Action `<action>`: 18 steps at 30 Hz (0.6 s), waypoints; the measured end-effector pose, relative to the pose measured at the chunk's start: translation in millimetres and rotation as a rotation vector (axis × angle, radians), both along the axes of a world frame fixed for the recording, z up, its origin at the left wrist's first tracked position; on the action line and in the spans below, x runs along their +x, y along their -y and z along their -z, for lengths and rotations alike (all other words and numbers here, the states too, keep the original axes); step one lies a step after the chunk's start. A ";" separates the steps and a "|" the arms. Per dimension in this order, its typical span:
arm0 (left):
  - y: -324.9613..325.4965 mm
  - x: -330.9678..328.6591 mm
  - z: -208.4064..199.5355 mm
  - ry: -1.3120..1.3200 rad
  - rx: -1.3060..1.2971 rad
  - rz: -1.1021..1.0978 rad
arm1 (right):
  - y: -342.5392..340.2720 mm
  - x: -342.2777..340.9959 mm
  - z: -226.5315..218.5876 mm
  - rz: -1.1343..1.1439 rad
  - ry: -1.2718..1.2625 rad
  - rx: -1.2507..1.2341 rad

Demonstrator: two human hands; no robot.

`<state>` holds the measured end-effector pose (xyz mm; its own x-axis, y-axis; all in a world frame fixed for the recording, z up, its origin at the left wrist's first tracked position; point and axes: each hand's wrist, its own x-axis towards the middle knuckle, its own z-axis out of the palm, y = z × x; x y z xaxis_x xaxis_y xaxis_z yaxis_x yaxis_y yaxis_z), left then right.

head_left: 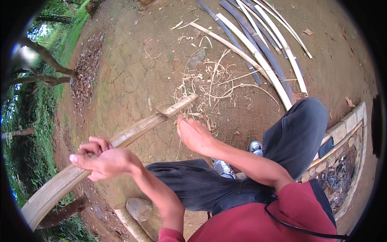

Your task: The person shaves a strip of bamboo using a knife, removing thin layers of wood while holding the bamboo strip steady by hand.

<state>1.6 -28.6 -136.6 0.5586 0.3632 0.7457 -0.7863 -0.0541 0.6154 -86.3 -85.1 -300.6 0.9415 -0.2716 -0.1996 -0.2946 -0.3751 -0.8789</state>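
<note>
A long pale strip of split bamboo [139, 130] runs slantwise from the lower left up to the middle of the view. My left hand [107, 159] grips it partway along, with its fingers curled over the far edge. Closer to the strip's upper end, my right hand [196, 136] is closed on a knife. Its thin dark blade [163, 115] lies across the bamboo, and a yellow bit of handle shows at my fingers; the rest is hidden. Curled shavings [209, 86] are scattered on the ground beyond the strip's tip.
Several long bamboo strips [258, 52], pale and dark, lie at the upper right. My bent knees and shoes [223, 168] are below my right arm. A brick-edged pit [342, 125] with a dark phone-like object [325, 148] is at right. A rounded stone [139, 209] and trees stand leftward.
</note>
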 end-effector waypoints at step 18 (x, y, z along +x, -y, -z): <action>8.7 -6.5 1.8 -0.005 -0.043 0.023 | -6.3 9.7 15.2 0.046 -0.103 -0.133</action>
<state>-4.9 -37.3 -138.4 0.5709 0.3822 0.7266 -0.7839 -0.0091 0.6208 -76.6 -78.8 -315.8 0.9039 -0.3440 -0.2541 -0.4000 -0.4700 -0.7868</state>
